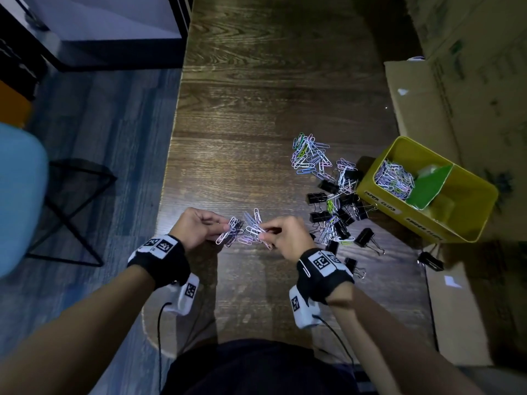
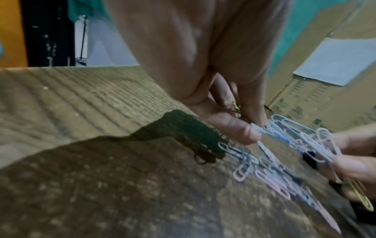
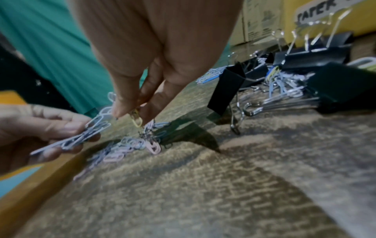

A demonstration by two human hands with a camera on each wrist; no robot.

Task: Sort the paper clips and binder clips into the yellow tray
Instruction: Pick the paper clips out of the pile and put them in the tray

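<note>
Two hands meet over the near edge of the table (image 1: 256, 109). Left hand (image 1: 196, 228) has its fingers curled, thumb pinching a flat bunch of pale paper clips (image 1: 232, 230) whose long axes run roughly from the near left to the far right, toward the other hand. Right hand (image 1: 286, 238) pinches a tangle of clips (image 1: 255, 228) between thumb and fingertips, a yellow clip (image 3: 136, 120) hanging lengthwise from them in the right wrist view; more clips lie on the wood just below. Further right, a loose pile of paper clips (image 1: 309, 155) and black binder clips (image 1: 336, 215) lies scattered, pointing every way. Beside it sits the tray (image 1: 467, 212), turned diagonally, with paper clips in its far left compartment (image 1: 392, 178).
</note>
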